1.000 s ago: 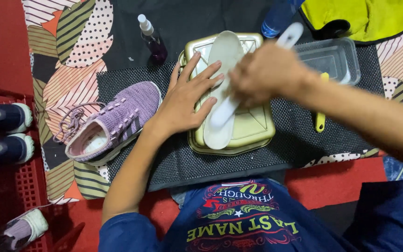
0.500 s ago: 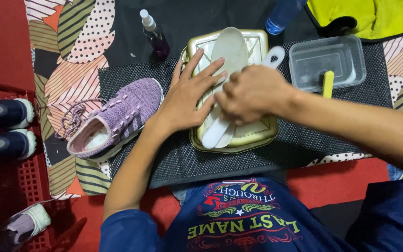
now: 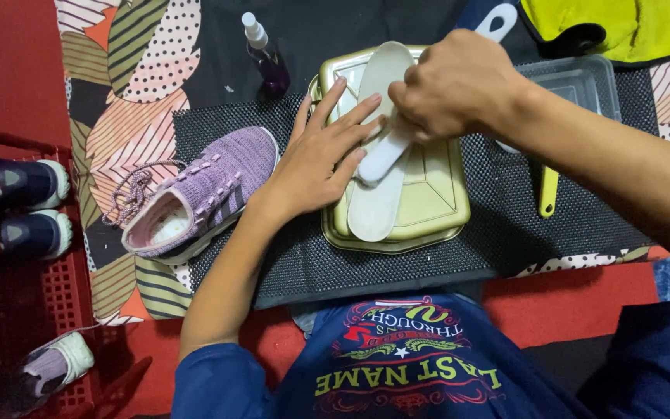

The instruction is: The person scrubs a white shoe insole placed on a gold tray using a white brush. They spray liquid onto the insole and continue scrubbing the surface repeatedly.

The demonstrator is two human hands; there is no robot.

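Observation:
A pale shoe insole (image 3: 372,211) lies lengthwise in a gold metal tray (image 3: 445,223) on a black mesh mat (image 3: 505,240). My left hand (image 3: 316,163) lies flat with fingers spread, pressing on the insole's left edge and the tray. My right hand (image 3: 455,85) is closed around a white brush (image 3: 385,159). The brush lies on the insole's middle, and its handle end sticks out beyond my knuckles. A purple knit sneaker (image 3: 195,198) with loose laces sits just left of my left wrist.
A small spray bottle (image 3: 265,58) stands behind the sneaker. A clear plastic container (image 3: 579,81) and a yellow-handled tool (image 3: 548,190) lie under my right forearm. A yellow cloth (image 3: 622,27) is at the back right. Dark blue shoes (image 3: 29,186) rest on a red crate (image 3: 48,295) at left.
My right hand with the brush slid down the insole toward me, then back up to its far end. My left hand kept pressing in the same place.

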